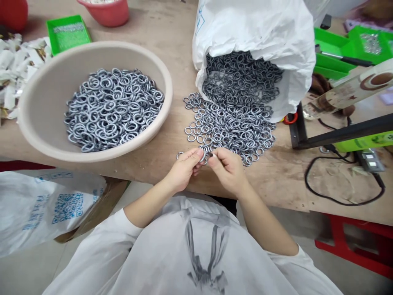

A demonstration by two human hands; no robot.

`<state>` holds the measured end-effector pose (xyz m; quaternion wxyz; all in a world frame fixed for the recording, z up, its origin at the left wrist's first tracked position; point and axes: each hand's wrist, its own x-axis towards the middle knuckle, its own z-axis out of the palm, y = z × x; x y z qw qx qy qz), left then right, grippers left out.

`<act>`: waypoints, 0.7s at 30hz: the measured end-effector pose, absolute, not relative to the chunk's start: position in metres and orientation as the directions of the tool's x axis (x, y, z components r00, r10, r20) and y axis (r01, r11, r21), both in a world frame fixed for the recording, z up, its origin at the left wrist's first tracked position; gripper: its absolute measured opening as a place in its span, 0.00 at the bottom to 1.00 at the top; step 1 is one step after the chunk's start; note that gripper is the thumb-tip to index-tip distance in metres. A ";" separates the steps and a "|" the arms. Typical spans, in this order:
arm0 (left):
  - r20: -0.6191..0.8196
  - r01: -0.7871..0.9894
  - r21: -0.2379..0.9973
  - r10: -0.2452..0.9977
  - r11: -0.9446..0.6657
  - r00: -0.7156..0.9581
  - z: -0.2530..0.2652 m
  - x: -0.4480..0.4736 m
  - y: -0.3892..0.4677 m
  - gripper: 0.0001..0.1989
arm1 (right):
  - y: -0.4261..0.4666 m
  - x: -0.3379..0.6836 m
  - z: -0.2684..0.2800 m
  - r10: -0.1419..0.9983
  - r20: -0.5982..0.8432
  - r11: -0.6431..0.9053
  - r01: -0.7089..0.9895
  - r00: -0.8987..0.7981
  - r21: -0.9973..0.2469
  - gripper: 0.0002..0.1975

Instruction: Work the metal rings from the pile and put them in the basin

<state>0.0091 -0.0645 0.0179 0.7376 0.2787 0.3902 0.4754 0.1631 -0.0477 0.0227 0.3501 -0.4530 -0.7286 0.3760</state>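
Observation:
My left hand (186, 168) pinches a grey metal ring (204, 156) between thumb and fingers, just above the table's front edge. Close beside it, my right hand (229, 168) is closed in a pinch on something small, mostly covered by the fingers; its kind cannot be made out. Behind both hands lies a loose pile of like rings (227, 127), spilling from the mouth of a white woven sack (254, 28) that rests on its side. To the left, a wide beige basin (37, 110) holds a large heap of the same rings.
Green trays (50, 35) and a pink bowl (107, 14) stand at the back left. At right are a black metal frame (337, 137), a looped black cable (310, 188) and a power socket (370, 159). A red stool (337, 241) is below the table.

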 end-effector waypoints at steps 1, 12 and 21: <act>-0.315 -0.490 0.778 0.919 0.393 0.236 0.018 0.009 -0.065 0.24 | -0.051 0.163 0.025 0.901 0.203 0.370 0.434 -0.384 -0.821 0.18; -0.327 -0.512 0.750 0.908 0.418 0.262 0.017 0.007 -0.067 0.24 | -0.055 0.161 0.034 0.832 0.258 0.516 0.516 -0.491 -0.684 0.21; -0.312 -0.527 0.739 0.907 0.419 0.283 0.016 -0.002 -0.069 0.24 | -0.057 0.151 0.034 0.838 0.198 0.481 0.518 -0.508 -0.707 0.21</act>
